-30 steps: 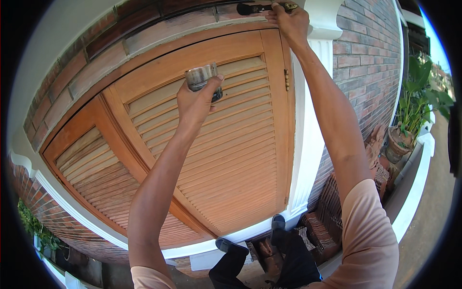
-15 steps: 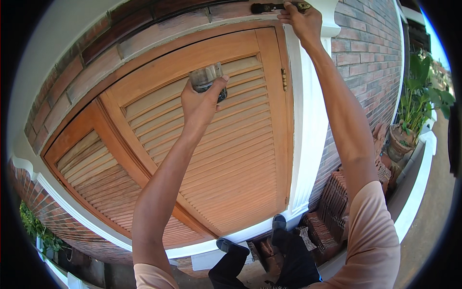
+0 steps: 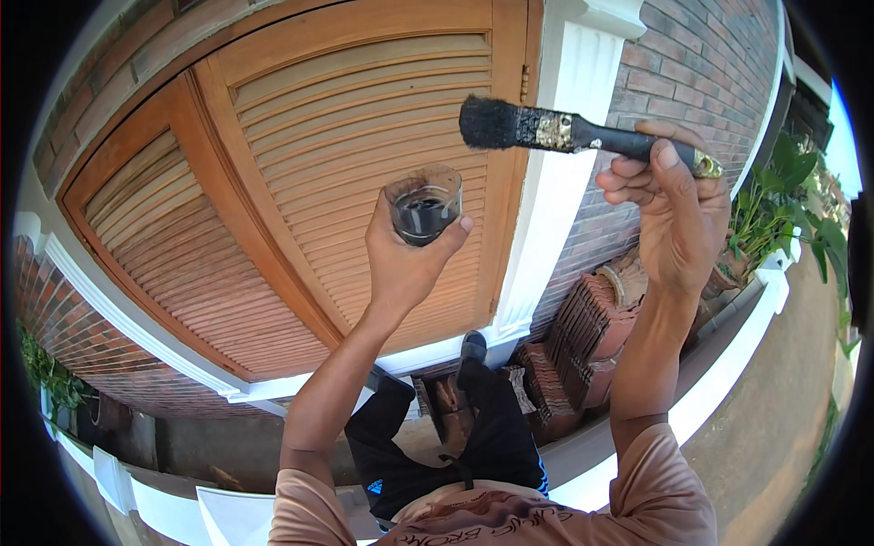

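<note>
My left hand (image 3: 407, 264) is wrapped round a clear glass (image 3: 426, 202) with dark liquid in its lower part. The glass is tilted so that its open mouth shows. Up and to the right, my right hand (image 3: 678, 205) grips a paintbrush (image 3: 583, 135) by its black handle, thumb on the near side. The brush lies nearly level, with its dark, paint-coated bristles pointing left. Its ferrule is smeared black and pale. The bristles are above and to the right of the glass, apart from it, in front of the louvred wooden shutters (image 3: 364, 109).
A white moulded pillar (image 3: 555, 155) and a brick wall (image 3: 692, 73) stand right of the shutters. Roof tiles (image 3: 583, 318) are stacked below. Potted plants (image 3: 774, 191) grow at the right, by a low white-topped wall (image 3: 701, 400). My feet stand on a narrow ledge.
My right hand has brought the paintbrush down and closer, away from the brickwork above the shutters. The glass has tipped toward me, and my view has tilted further down.
</note>
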A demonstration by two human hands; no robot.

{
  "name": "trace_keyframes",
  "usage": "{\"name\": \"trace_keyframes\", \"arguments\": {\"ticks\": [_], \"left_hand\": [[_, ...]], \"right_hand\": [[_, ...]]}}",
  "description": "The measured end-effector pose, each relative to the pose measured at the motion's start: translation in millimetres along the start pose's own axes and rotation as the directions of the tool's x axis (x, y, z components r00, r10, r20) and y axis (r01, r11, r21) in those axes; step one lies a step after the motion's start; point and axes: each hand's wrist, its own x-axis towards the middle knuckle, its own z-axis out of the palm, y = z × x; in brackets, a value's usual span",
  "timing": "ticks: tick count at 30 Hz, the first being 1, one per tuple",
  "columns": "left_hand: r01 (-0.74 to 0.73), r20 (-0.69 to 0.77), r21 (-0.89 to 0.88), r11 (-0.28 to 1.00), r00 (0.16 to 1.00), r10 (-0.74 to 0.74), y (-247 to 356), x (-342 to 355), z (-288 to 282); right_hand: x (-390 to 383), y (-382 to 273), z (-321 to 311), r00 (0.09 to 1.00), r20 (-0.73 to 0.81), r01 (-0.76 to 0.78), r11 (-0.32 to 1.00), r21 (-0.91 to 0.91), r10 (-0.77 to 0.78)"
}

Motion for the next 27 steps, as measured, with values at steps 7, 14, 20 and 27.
{"name": "trace_keyframes", "arguments": {"ticks": [7,14,20,27], "left_hand": [[0.105,0.05,0.122,0.987,0.993,-0.111,0,-129,-14],[0.05,0.046,0.244,0.968,0.997,-0.063,-1,-210,-22],[-0.08,0.058,0.344,0.936,0.996,0.064,-18,-230,-30],[-0.066,0.034,0.357,0.932,0.998,0.058,-19,-234,-37]], "right_hand": [[-137,-28,10,0.978,-0.153,-0.12,0.985,0.127,0.139],[-172,-39,9,0.957,-0.099,-0.268,0.962,0.046,0.272],[-172,-58,35,0.934,-0.005,-0.353,0.919,-0.175,0.358],[-178,-20,58,0.834,0.303,-0.314,0.848,-0.426,0.461]]}}
